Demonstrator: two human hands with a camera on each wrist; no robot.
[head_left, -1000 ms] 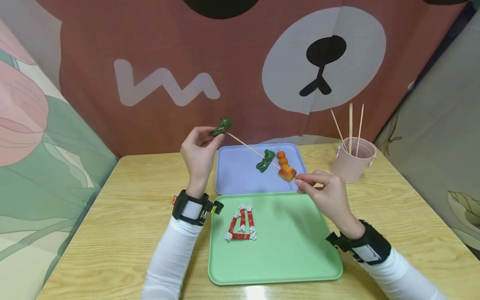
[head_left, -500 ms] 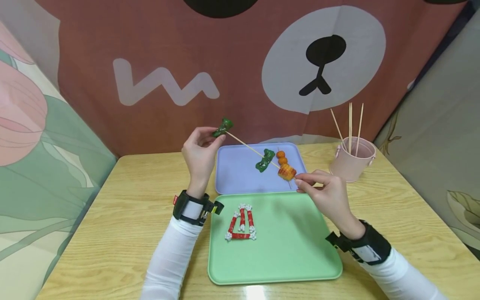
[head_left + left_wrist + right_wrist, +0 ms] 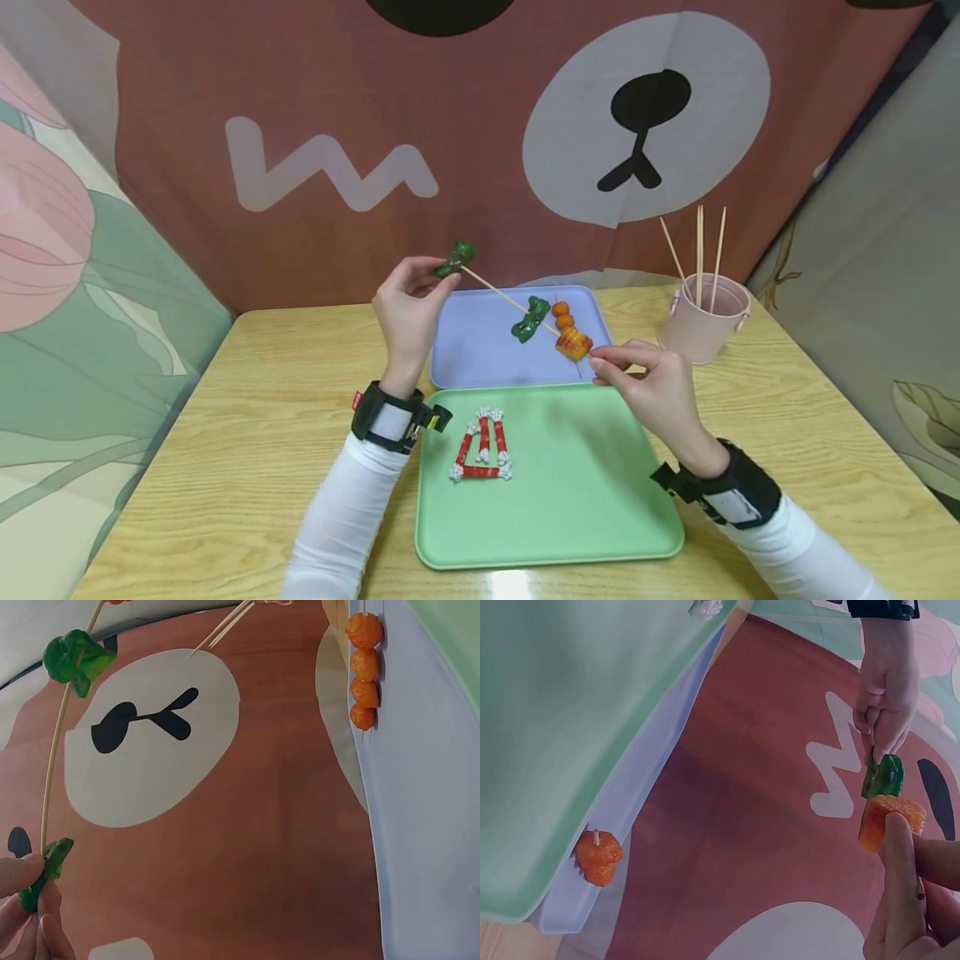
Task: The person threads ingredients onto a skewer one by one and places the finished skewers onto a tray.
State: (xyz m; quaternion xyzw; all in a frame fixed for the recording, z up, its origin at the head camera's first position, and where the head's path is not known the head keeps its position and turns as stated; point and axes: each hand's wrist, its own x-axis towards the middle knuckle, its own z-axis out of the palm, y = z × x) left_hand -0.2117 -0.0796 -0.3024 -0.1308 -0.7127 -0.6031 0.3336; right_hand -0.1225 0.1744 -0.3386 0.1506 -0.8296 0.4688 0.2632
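Pinched between thumb and fingers of my left hand (image 3: 408, 317) is a glossy green pepper piece (image 3: 455, 258) at the far end of a thin wooden skewer (image 3: 491, 288). My right hand (image 3: 654, 385) pinches the other end of that skewer, right beside a browned orange-yellow chunk (image 3: 573, 343) threaded on it. Another green pepper piece (image 3: 531, 320) sits on the stick between them. The skewer slants over the blue-purple tray (image 3: 472, 362), lower toward the right hand. In the left wrist view, bare stick (image 3: 51, 772) separates the two pepper pieces.
On the blue-purple tray lies another skewer with several orange balls (image 3: 364, 664). A green tray (image 3: 570, 500) in front carries several red pieces with white ends (image 3: 482, 472). At the back right stands a pink bucket (image 3: 703, 333) with several bare skewers. Patterned cloth hangs behind.
My left hand has shifted slightly right, bringing its green pepper piece a little closer to the right hand along the skewer. The right hand has stayed in place.
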